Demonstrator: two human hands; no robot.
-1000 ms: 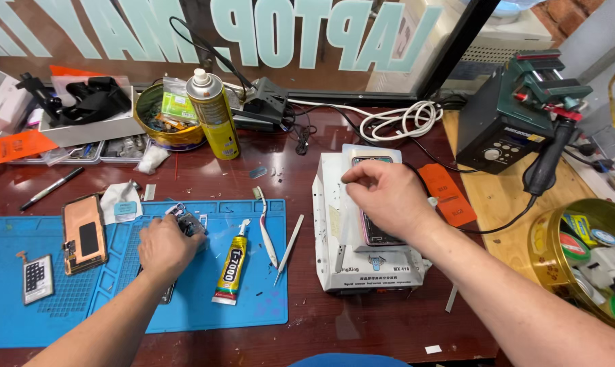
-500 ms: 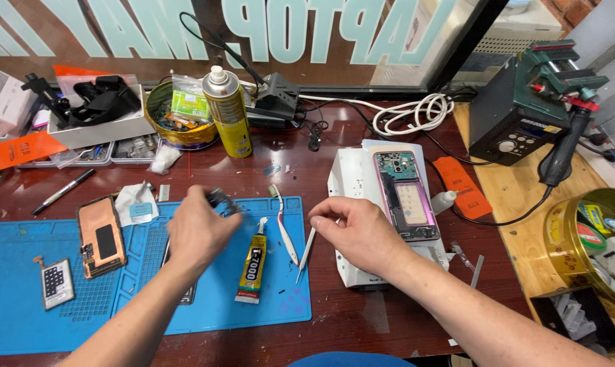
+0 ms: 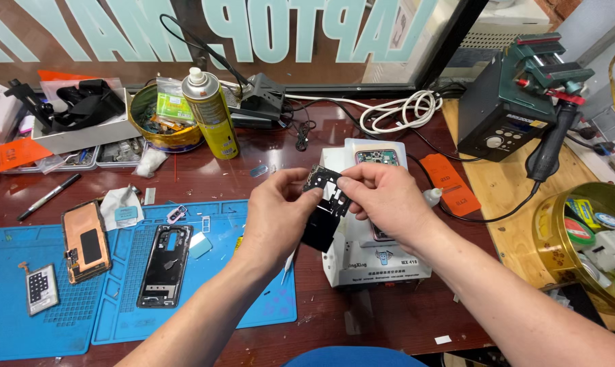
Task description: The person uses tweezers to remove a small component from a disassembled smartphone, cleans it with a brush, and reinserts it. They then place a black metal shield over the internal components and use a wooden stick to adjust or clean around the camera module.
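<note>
Both hands hold a thin black phone part up above the table's middle. My left hand grips its left edge and my right hand pinches its upper right corner. Under them stands a white heating plate with an opened phone lying on top, mostly hidden by my right hand. A black phone frame lies on the blue work mat to the left.
On the mat also lie a phone back with orange film and a small keypad part. A yellow spray can, a gold tin, a hot-air station, coiled white cable and a round tin of tape rolls stand around.
Both hands rose from the mat and met over the white plate, now holding the black part together. The phone frame lies uncovered on the mat.
</note>
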